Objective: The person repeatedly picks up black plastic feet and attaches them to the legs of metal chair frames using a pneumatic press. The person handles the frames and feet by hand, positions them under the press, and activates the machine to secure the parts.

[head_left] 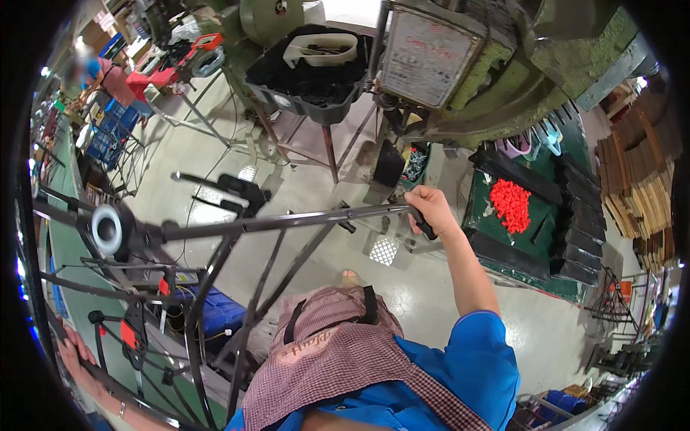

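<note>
A large black tubular metal frame [273, 224], with several joined bars and red parts, stretches across my left side. My right hand [431, 206] is closed round the black-gripped end of its long upper bar, out in front of me. At the lower left, my left hand [77, 352] is wrapped on another black tube of the frame, partly hidden by it. A round grey-white ring [108, 230] on a dark wheel-like part sits near the bar's far left end. The frame's lower parts overlap, so I cannot make out how they join.
A green press-like machine [503, 86] stands ahead right. Beside it, a green table [543, 248] holds red small parts [510, 206] and black strips. A black tub [316, 106] with a white container stands ahead. Stacked cardboard [643, 165] is far right; another person [115, 82] is far left.
</note>
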A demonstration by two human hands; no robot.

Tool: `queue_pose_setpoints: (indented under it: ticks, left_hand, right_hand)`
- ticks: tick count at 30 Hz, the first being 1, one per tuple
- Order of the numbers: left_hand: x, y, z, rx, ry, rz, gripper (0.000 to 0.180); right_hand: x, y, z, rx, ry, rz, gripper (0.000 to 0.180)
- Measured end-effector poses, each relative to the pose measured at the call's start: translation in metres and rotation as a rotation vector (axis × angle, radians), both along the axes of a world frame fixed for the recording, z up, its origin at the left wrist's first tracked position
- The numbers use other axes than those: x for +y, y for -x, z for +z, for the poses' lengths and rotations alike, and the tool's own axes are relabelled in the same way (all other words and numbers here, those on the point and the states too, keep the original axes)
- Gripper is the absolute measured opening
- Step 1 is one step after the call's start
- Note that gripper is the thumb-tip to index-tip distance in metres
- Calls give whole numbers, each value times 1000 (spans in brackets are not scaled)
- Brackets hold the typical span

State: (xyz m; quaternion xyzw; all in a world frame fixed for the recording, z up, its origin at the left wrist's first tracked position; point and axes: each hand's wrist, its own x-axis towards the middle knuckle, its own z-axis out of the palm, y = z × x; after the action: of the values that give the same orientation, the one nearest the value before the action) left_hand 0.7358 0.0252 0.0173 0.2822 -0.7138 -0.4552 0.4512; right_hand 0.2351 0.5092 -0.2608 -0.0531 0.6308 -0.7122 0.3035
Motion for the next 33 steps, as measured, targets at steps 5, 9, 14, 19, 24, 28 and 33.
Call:
queue_pose_setpoints:
  ticks: [5,9,14,19,24,28,33]
  left_hand:
    - [-82,44,-15,49,-140,-79,40]
    - [-133,106,-38,-48,-213,-169,37]
    - [-192,181,-94,-65,-356,-326,30]
    - [-231,255,-147,-41,-538,-431,25]
    - [-262,318,-189,-78,-610,-560,18]
    - [-274,348,-216,-80,-674,-537,26]
    - [-280,369,-244,-60,-733,-553,25]
  right_hand:
    - [-8,3,17,13,34,-145,23]
    - [-16,21,38,20,-15,-116,22]
    - [-16,37,39,32,-167,-149,22]
    - [-15,35,96,120,-353,-253,26]
    - [-10,42,96,179,-439,-230,23]
    - [-15,39,101,171,-423,-299,19]
    - [-20,44,70,90,-426,-390,14]
